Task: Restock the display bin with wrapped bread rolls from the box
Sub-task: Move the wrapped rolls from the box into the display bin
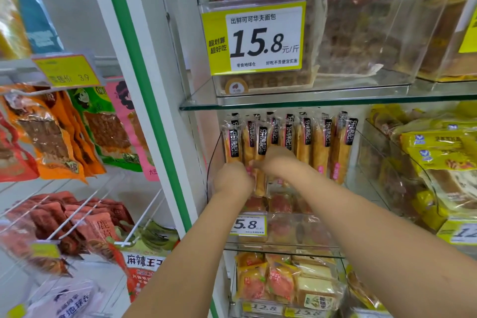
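Observation:
Several long wrapped bread rolls [320, 147] with black labels stand upright in a row inside a clear display bin [366, 188] on the middle glass shelf. My left hand [232, 178] is closed around the lower ends of the rolls at the bin's left side. Just to its right, my right hand [277, 160] grips the lower part of the rolls near the middle of the row. My fingers are hidden among the packs. No box is in view.
A glass shelf [309, 100] above carries a bin of cocoa bread with a yellow price tag [254, 39]. Yellow bread packs [438, 152] fill the bin to the right. Snack bags [51, 131] hang on hooks at the left. More bread packs [278, 281] lie below.

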A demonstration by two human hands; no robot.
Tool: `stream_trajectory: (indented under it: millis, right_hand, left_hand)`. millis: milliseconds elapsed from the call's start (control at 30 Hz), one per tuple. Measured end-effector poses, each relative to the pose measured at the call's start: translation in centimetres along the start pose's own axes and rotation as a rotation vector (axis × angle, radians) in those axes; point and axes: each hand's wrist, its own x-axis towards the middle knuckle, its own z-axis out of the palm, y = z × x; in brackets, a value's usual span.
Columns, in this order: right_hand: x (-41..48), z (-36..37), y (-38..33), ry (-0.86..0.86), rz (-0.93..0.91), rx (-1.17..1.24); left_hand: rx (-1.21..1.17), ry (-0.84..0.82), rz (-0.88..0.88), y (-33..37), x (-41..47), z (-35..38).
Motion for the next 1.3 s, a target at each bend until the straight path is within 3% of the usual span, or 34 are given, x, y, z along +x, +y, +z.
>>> stream_trajectory:
  millis: [167,267,400,500,733,967,1133,1300]
  right_hand:
    - [-1.2,-1.0,0.5,0.013,0.005,-0.063]
    - [-2.9,-2.2,1.0,0.108,-0.017,0.008]
    - [-8.8,-2.3,2.8,0.456,-0.310,0.203]
    - [-14.7,0.2,4.7,0.455,-0.421,0.277]
    - [-23.3,11.2,11.7,0.113,-0.400,0.172]
    - [-26.3,28.7,21.5,-0.309,-0.257,0.018]
    - [-26.1,41.5,27.8,-0.479,-0.074,0.006]
    - [-26.5,53.8,31.9,-0.672,0.134,0.064]
  left_hand:
    - [-0.048,0.015,0.083,0.2,-2.7,-1.7]
    - [-0.140,0.110,0.187,0.2,-5.4,-3.4]
    - [-0.417,0.263,0.312,-1.0,-12.2,-4.9]
    - [-0.515,0.211,0.257,-2.7,-18.3,-4.2]
    - [-0.468,-0.068,0.007,-7.8,-29.8,5.7]
    - [-0.534,-0.427,-0.367,-13.8,-40.0,19.0]
    - [-0.510,-0.550,-0.513,-19.6,-44.6,29.8]
    - [-0.439,-0.565,-0.697,-25.6,-48.0,40.4]
